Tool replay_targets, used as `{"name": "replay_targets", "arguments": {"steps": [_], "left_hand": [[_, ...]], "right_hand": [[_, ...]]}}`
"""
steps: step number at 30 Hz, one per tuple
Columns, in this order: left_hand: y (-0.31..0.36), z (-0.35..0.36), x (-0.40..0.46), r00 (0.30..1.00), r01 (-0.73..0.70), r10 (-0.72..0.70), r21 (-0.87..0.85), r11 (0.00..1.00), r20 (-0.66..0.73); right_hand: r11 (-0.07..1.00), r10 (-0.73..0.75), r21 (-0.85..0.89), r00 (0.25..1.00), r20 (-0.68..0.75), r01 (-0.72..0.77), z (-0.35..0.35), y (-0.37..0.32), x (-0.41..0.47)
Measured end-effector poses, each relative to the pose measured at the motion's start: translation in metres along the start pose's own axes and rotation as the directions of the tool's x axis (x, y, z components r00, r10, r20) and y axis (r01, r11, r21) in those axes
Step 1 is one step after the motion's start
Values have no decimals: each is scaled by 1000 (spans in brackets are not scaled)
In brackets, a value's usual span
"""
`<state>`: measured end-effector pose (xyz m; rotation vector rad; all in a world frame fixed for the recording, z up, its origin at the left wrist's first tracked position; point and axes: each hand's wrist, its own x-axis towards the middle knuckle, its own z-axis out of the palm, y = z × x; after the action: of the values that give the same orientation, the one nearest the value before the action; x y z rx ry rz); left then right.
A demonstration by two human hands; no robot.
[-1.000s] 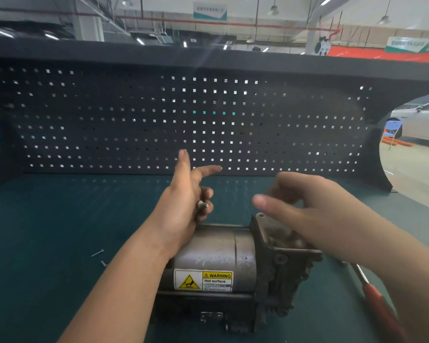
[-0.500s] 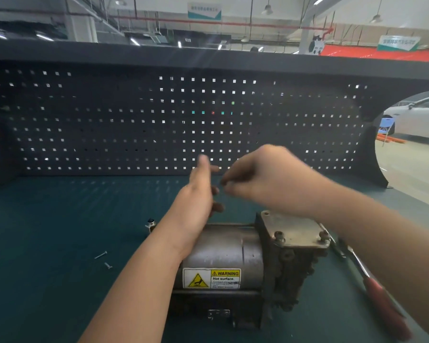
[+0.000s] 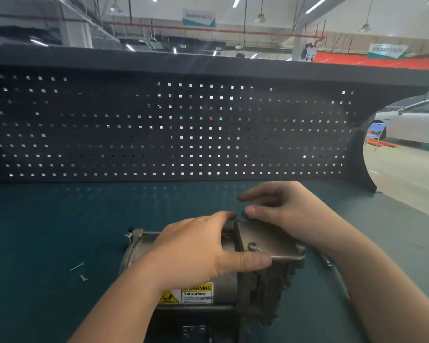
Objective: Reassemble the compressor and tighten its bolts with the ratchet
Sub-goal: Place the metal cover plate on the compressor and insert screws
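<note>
Evidently heavy and rigid, the compressor [image 3: 183, 280] sits on the bench [image 3: 60, 231] with the left hand [image 3: 198, 251] wrapped over its smooth barrel as a brace, while the right hand [image 3: 290, 214] pinches something small, likely a bolt, at the plate's [image 3: 270, 241] far corner

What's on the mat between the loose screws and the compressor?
Nothing: in the head view, only bare green mat lies between the screws and the compressor.
</note>
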<state>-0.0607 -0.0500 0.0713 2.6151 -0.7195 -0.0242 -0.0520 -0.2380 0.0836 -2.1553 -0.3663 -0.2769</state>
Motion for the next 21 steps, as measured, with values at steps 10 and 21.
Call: {"name": "replay_targets", "arguments": {"steps": [10, 21], "left_hand": [[-3, 1, 1, 1000, 10, -10, -15, 1000, 2], [-3, 1, 1, 1000, 2, -2, -18, 1000, 0]], "right_hand": [[978, -121, -165, 991, 64, 130, -5, -5, 0], [985, -94, -141, 994, 53, 101, -1, 0, 3]]}}
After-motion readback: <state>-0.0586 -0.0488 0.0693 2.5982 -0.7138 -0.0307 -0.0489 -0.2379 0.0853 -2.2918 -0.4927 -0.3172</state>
